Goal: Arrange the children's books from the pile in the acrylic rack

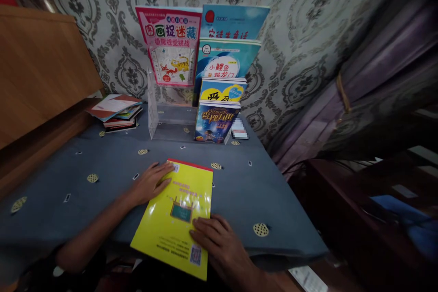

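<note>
Bk (173, 226) over tbl (112, 178) front edge, rack (153, 118) w/ bks (219, 121) behind, pile (119, 112) back L.

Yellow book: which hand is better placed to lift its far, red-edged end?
Probably the left hand: it rests on the yellow book beside the red edge, while the right hand lies nearer the person, by the QR code.
</note>
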`<state>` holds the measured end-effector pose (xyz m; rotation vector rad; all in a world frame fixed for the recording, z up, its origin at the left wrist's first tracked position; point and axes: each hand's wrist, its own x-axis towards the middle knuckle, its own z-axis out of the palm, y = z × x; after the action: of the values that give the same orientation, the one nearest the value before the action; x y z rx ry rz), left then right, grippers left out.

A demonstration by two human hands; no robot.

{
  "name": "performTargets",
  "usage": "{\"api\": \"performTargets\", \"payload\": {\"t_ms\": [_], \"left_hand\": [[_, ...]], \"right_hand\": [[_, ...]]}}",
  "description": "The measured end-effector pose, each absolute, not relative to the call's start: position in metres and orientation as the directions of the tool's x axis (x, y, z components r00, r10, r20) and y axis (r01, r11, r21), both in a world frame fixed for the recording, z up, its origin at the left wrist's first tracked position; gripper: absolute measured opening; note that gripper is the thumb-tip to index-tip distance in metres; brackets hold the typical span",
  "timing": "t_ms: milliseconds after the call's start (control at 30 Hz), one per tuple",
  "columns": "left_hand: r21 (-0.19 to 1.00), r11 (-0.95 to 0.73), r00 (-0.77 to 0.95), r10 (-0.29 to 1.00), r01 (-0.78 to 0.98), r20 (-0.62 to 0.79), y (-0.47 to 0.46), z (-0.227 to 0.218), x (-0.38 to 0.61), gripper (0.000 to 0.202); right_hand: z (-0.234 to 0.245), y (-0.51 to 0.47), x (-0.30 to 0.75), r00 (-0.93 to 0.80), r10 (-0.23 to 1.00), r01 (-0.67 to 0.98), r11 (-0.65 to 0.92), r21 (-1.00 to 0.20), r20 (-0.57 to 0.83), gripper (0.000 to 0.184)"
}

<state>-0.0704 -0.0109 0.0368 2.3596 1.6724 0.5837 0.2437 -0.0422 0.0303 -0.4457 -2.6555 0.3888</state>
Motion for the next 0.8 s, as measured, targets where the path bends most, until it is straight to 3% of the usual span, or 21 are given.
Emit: {"api": "performTargets", "payload": {"t_ms": [200,333,400,467,533,633,733,800], "left_hand": [[0.453,-0.324,0.27,0.946,0.831,0.182,-0.032,0.044,-0.066,0.043],[0.656,-0.215,0.19,0.975,0.723,0.11,-0.03,0.055,-0.073,0.045],[0.765,-0.113,0.112,0.992,0.634,0.054,-0.03,0.059,-0.079,0.052],[0.852,-0.046,0.033,0.999,0.521,0.033,-0.031,0.062,-0.082,0.065],[0.926,-0.048,-0.005,0.999,0.374,0.054,-0.034,0.067,-0.08,0.074],[0.985,-0.016,-0.032,0.999,0.172,0.022,-0.041,0.074,-0.068,0.079],[0.984,0.082,-0.082,0.994,0.159,-0.07,-0.049,0.074,-0.057,0.097],[0.942,0.097,-0.097,0.993,0.321,-0.069,-0.055,0.069,-0.055,0.097]], "right_hand": [[0.054,-0.031,0.239,-0.81,0.263,0.106,0.945,-0.31,0.525,0.044],[0.085,-0.013,0.238,-0.701,0.249,0.056,0.953,-0.298,0.668,0.047],[0.102,-0.004,0.237,-0.611,0.316,0.093,0.939,-0.331,0.726,0.042],[0.12,0.006,0.232,-0.481,0.468,0.205,0.882,-0.424,0.741,0.029],[0.136,0.018,0.224,-0.318,0.652,0.284,0.759,-0.587,0.689,0.026],[0.15,0.044,0.209,-0.195,0.839,0.122,0.535,-0.836,0.509,0.038],[0.141,0.073,0.195,-0.336,0.853,0.05,0.44,-0.897,0.4,0.044],[0.123,0.088,0.186,-0.388,0.849,0.241,0.469,-0.849,0.359,0.041]]}}
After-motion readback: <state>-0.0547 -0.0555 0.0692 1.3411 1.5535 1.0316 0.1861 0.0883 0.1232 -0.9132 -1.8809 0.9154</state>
